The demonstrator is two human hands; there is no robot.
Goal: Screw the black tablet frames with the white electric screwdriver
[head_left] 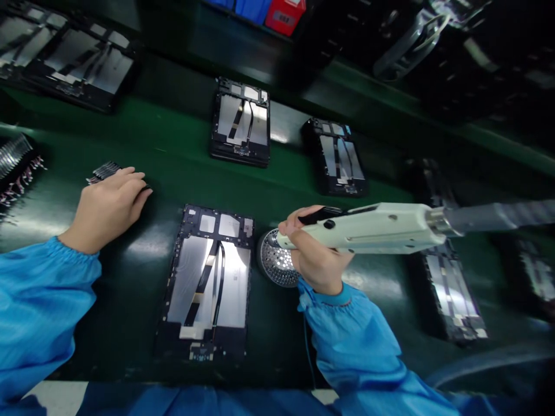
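At the left, my left hand has its fingers curled together over a small stack of dark strips. My right hand is wrapped round a pale green handheld tool, which lies nearly level and has a grey hose at its right end. Beneath that hand is a round metal dish with a dimpled surface. Between my hands lies an open tablet-like panel, with silver plates, dark ribbon cables and a black frame. Neither hand touches this panel.
Stacked similar panels stand behind on the green mat, with another stack to their right. More lie at the upper left and right. Dark parts with thin wires sit far left. A red bin is at the back.
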